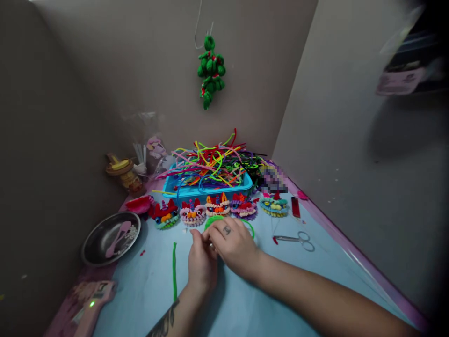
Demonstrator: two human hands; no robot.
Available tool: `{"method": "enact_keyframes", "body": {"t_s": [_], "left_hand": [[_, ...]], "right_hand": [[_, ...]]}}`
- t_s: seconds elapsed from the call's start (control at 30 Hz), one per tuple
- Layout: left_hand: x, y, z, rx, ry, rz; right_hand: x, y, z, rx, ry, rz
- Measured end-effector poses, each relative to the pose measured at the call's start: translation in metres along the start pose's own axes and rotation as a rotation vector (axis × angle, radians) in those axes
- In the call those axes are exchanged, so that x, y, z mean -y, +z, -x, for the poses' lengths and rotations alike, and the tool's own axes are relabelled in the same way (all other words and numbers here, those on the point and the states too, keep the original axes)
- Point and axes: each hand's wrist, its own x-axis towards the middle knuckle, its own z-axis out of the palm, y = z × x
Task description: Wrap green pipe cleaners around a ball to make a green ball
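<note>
My left hand (203, 264) and my right hand (233, 241) meet over the middle of the blue mat, fingertips pinched together. Between them is a bright green pipe cleaner (213, 222), coiled just beyond my fingers, with a loose loop curving out past my right knuckles. The exact grip is hidden behind my right fingers. To the left of my left hand a straight green pipe cleaner (174, 271) lies on the mat. Just behind my hands stands a row of several fuzzy, colourful lion-like heads, among them an orange-and-cream one (217, 206) and a pink one (192, 214).
A blue basket (206, 192) heaped with pipe cleaners stands at the back. Small scissors (296, 238) lie at right, beside a teal head (273, 206). At left are a metal bowl (94, 234) and a pink device (94, 306). A green braided bundle (210, 70) hangs above.
</note>
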Motion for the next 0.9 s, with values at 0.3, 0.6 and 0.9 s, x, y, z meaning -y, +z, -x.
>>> {"method": "enact_keyframes", "body": {"t_s": [0.3, 0.6, 0.9], "left_hand": [[-0.003, -0.003, -0.001, -0.023, -0.044, 0.05], [-0.021, 0.002, -0.007, -0.166, -0.214, 0.038], [-0.015, -0.007, -0.012, -0.084, -0.113, 0.03]], "right_hand": [[-0.008, 0.012, 0.005, 0.014, -0.084, -0.022], [0.023, -0.013, -0.001, -0.127, -0.437, -0.342], [0.005, -0.032, 0.021, -0.273, -0.001, -0.555]]}}
